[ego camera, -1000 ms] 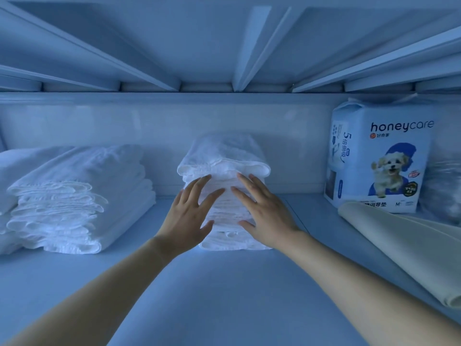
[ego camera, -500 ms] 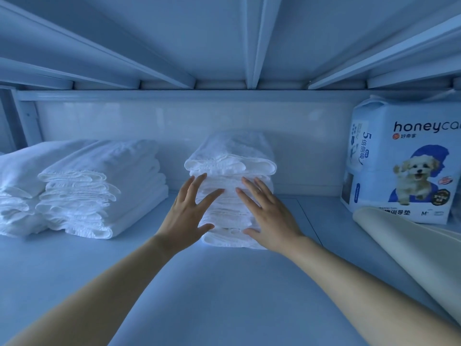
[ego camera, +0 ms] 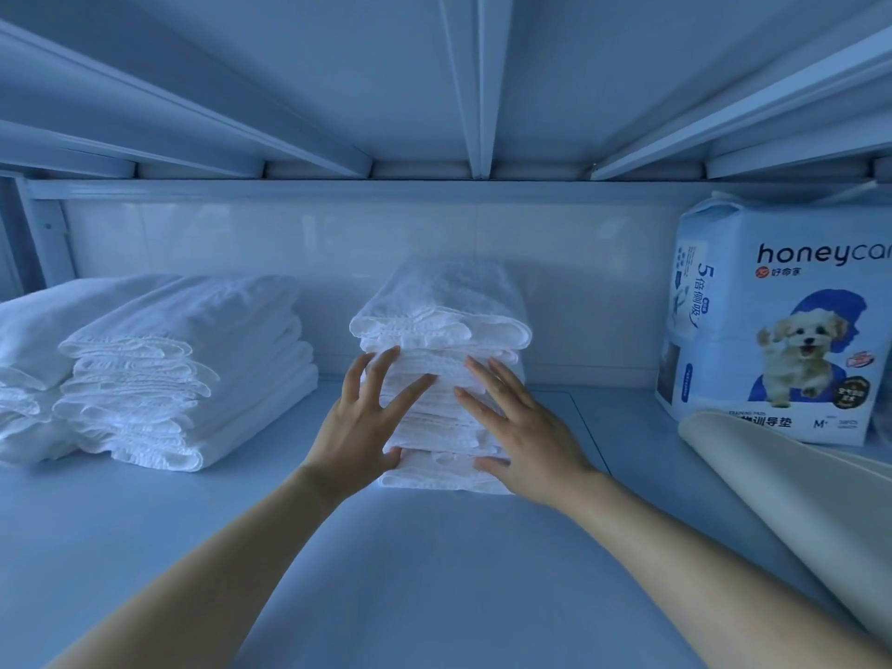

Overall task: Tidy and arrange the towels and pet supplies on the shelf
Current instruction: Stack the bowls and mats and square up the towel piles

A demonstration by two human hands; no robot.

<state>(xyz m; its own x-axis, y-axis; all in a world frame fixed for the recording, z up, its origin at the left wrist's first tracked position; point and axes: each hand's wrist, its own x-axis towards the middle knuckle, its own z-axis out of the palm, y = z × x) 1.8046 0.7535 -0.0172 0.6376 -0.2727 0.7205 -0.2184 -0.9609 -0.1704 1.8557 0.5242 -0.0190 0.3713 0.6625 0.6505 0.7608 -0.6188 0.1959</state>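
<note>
White folded towels in a middle stack (ego camera: 441,330) on the shelf (ego camera: 434,572), near its back wall. Left hand (ego camera: 359,427) and right hand (ego camera: 523,434), fingers straight and spread, press flat against the stack's front, gripping nothing. Second towel stack (ego camera: 188,374) well to the left; pet-pad pack (ego camera: 777,325) upright at right, pale rolled mat (ego camera: 796,499) before it

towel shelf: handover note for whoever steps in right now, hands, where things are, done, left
Hands: left hand and right hand both open, straight fingers pressing the front of the middle towel stack.
The left towel stack sits apart at shelf left; pad pack stands upright at back right, beige mat lying in front of it.
Done: towels folded and stacked.
Left: probably square the middle stack's uneven edges, then place the mat.
</note>
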